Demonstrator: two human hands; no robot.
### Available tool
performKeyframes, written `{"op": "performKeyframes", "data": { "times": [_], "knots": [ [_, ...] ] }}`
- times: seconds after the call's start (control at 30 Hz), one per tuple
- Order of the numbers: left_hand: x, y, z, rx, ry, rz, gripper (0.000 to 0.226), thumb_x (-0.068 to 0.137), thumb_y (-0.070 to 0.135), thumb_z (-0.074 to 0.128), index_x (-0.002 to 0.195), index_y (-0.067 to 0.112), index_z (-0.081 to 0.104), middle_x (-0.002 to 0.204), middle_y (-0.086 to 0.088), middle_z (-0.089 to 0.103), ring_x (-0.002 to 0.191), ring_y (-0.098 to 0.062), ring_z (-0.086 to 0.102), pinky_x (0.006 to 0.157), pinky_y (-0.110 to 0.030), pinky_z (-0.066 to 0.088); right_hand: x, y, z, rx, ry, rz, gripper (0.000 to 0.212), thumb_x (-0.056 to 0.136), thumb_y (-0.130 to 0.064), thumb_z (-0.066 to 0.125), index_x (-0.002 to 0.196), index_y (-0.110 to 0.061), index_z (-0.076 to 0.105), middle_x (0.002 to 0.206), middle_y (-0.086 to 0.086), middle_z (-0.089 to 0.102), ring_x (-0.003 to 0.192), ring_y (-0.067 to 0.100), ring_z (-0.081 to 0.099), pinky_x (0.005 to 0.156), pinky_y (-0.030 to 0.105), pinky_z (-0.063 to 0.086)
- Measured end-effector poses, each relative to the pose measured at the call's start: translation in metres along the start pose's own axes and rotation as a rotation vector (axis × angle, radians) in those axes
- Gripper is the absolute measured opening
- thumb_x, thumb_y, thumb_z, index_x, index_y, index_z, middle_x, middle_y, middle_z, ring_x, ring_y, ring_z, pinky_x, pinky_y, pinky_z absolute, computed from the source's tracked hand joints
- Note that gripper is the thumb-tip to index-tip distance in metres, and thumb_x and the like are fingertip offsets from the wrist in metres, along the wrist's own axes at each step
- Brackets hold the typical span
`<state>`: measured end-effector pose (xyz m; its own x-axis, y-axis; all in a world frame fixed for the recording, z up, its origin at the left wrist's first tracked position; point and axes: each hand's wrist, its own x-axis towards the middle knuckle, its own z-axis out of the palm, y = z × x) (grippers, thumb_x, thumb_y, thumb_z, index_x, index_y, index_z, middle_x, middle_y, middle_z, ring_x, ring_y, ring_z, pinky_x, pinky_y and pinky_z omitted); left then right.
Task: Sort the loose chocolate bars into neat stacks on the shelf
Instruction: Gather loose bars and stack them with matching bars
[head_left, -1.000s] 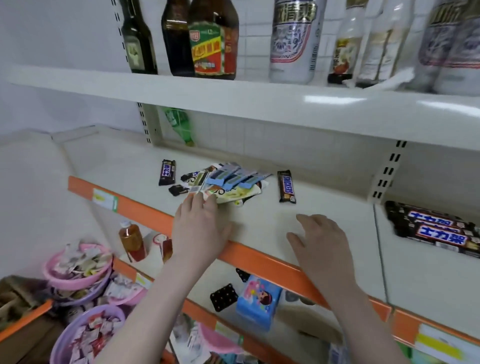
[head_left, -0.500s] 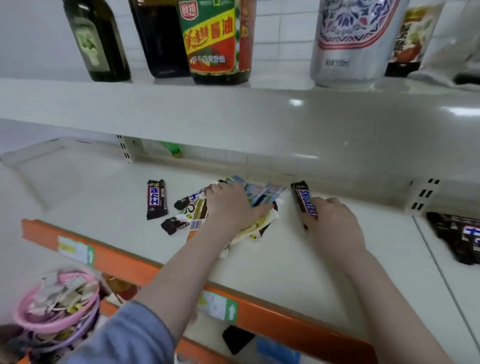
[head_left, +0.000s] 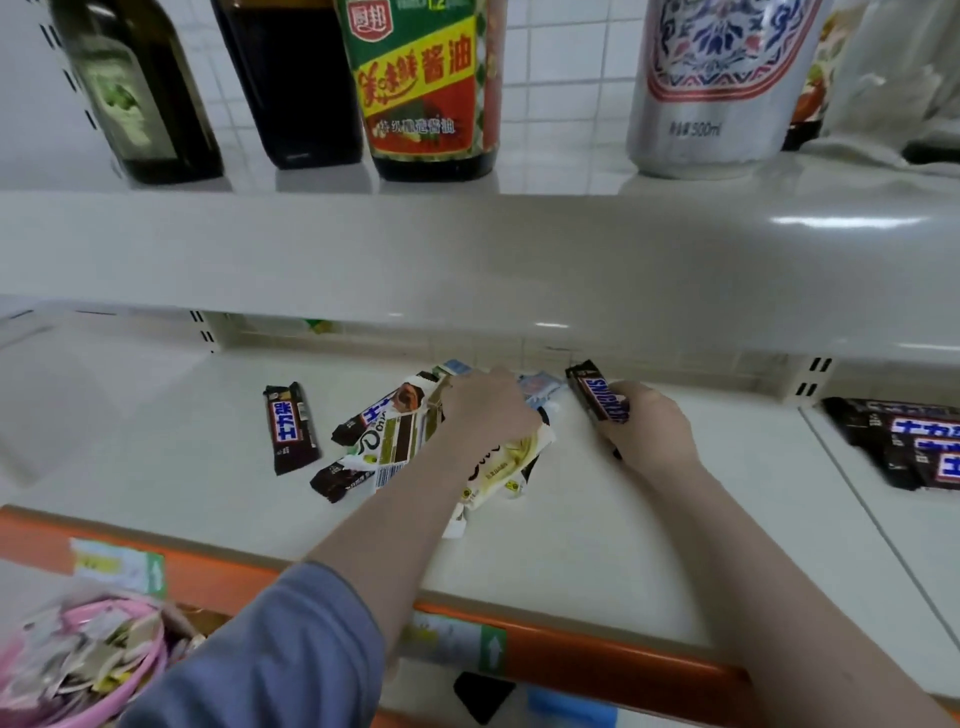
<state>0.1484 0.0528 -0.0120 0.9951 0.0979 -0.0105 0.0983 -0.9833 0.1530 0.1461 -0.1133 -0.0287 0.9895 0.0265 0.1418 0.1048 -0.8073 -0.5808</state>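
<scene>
Two bare hands in on the middle shelf (head_left: 156, 415), under the overhang of the shelf above. Right hand (head_left: 652, 428) curled round the near end of a single Snickers bar (head_left: 597, 392), grip closed on it, far end of the bar pointing up toward the back wall; looks like a pick-up of the one bar lying apart from the rest, probably to start or join a stack. Left hand (head_left: 488, 410) down on the heap of mixed bars (head_left: 415, 436) at mid-shelf, fingers bent over the back of the heap; whether pinching a wrapper or only pressing cannot be told from this angle. Heap made of pale and dark wrappers overlapping at odd angles, some blue ones behind the knuckles; likely pinned so it does not slide while the other hand works. One dark bar (head_left: 291, 428) lying alone left of the heap, apart from it. Neat run of dark bars (head_left: 904, 447) already lined up on the next shelf panel to the right, beyond the seam. Open room: bare shelf left of the lone bar and in front of the heap toward the orange front edge (head_left: 597, 649). Little headroom under the upper shelf, so lifts best kept low. Front edge unguarded; a nudged wrapper could slip off toward the pink basket (head_left: 88, 670) below.
</scene>
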Motion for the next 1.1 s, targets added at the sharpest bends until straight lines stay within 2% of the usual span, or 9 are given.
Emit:
{"op": "performKeyframes", "data": {
  "times": [0.17, 0.23, 0.33, 0.43, 0.53, 0.63, 0.8, 0.9, 1.1],
  "knots": [
    [0.010, 0.009, -0.002, 0.092, -0.049, 0.021, 0.025, 0.081, 0.034, 0.052, 0.088, 0.011, 0.046, 0.078, -0.003, 0.051, 0.077, -0.022, 0.051, 0.063, -0.026, 0.038, -0.003, 0.003, -0.005, 0.051, -0.004, 0.117, 0.040, 0.074, -0.010, 0.062, 0.112, 0.002, 0.056, 0.102, 0.021, 0.066, 0.093, 0.037, 0.061, 0.083, 0.042, 0.049],
    [0.013, 0.014, -0.005, 0.144, -0.089, 0.020, 0.023, 0.083, 0.035, 0.049, 0.080, 0.012, 0.047, 0.070, -0.002, 0.048, 0.072, -0.020, 0.049, 0.060, -0.025, 0.035, -0.003, 0.004, -0.007, 0.050, -0.021, 0.154, 0.042, 0.072, -0.009, 0.065, 0.111, 0.005, 0.056, 0.103, 0.022, 0.065, 0.095, 0.037, 0.059, 0.083, 0.041, 0.049],
    [0.017, 0.019, -0.008, 0.180, -0.141, 0.029, 0.028, 0.083, 0.042, 0.045, 0.088, 0.014, 0.051, 0.080, -0.002, 0.054, 0.086, -0.023, 0.053, 0.071, -0.029, 0.035, -0.006, 0.007, -0.009, 0.039, -0.051, 0.196, 0.043, 0.070, -0.007, 0.067, 0.110, 0.005, 0.057, 0.105, 0.021, 0.064, 0.098, 0.036, 0.058, 0.083, 0.038, 0.048],
    [0.017, 0.021, -0.010, 0.228, -0.108, 0.028, 0.029, 0.081, 0.041, 0.046, 0.090, 0.015, 0.055, 0.086, -0.002, 0.057, 0.086, -0.020, 0.056, 0.069, -0.027, 0.035, -0.009, 0.009, -0.013, 0.004, -0.113, 0.220, 0.035, 0.067, -0.007, 0.067, 0.100, 0.000, 0.064, 0.091, 0.017, 0.065, 0.087, 0.033, 0.060, 0.066, 0.031, 0.047],
    [0.016, 0.024, -0.007, 0.167, -0.069, 0.027, 0.021, 0.084, 0.032, 0.047, 0.075, 0.013, 0.050, 0.070, 0.000, 0.049, 0.073, -0.018, 0.052, 0.061, -0.025, 0.033, -0.013, 0.011, -0.017, 0.007, -0.150, 0.216, 0.021, 0.065, -0.007, 0.065, 0.086, -0.011, 0.066, 0.070, 0.007, 0.061, 0.065, 0.024, 0.059, 0.049, 0.021, 0.038],
    [0.011, 0.026, -0.004, 0.051, -0.057, 0.053, 0.021, 0.083, 0.022, 0.052, 0.067, 0.012, 0.041, 0.064, -0.001, 0.045, 0.067, -0.018, 0.050, 0.052, -0.023, 0.033, -0.022, 0.017, -0.018, 0.019, -0.121, 0.201, 0.018, 0.066, -0.011, 0.066, 0.081, -0.020, 0.062, 0.059, -0.004, 0.055, 0.052, 0.011, 0.052, 0.043, 0.018, 0.032],
    [-0.003, 0.030, -0.004, 0.093, -0.040, 0.104, 0.016, 0.080, 0.023, 0.057, 0.086, 0.010, 0.050, 0.078, -0.003, 0.050, 0.076, -0.020, 0.051, 0.060, -0.026, 0.041, -0.040, 0.029, -0.020, 0.078, -0.034, 0.203, 0.015, 0.074, -0.022, 0.062, 0.082, -0.010, 0.065, 0.058, 0.000, 0.059, 0.052, 0.015, 0.056, 0.046, 0.022, 0.037],
    [-0.009, 0.029, -0.002, 0.057, 0.033, 0.107, 0.026, 0.081, 0.024, 0.058, 0.099, 0.006, 0.052, 0.090, -0.006, 0.053, 0.080, -0.020, 0.049, 0.063, -0.029, 0.042, -0.051, 0.033, -0.024, 0.100, 0.006, 0.202, 0.016, 0.077, -0.025, 0.059, 0.083, -0.010, 0.065, 0.068, 0.009, 0.064, 0.065, 0.028, 0.061, 0.057, 0.029, 0.043],
    [-0.019, 0.023, -0.001, -0.072, 0.125, 0.147, 0.033, 0.081, 0.026, 0.057, 0.105, 0.007, 0.047, 0.096, -0.007, 0.051, 0.081, -0.022, 0.048, 0.062, -0.031, 0.039, -0.072, 0.034, -0.037, 0.131, 0.102, 0.160, 0.012, 0.083, -0.024, 0.058, 0.088, -0.016, 0.065, 0.075, 0.005, 0.060, 0.073, 0.027, 0.055, 0.058, 0.028, 0.035]
  ]
}}
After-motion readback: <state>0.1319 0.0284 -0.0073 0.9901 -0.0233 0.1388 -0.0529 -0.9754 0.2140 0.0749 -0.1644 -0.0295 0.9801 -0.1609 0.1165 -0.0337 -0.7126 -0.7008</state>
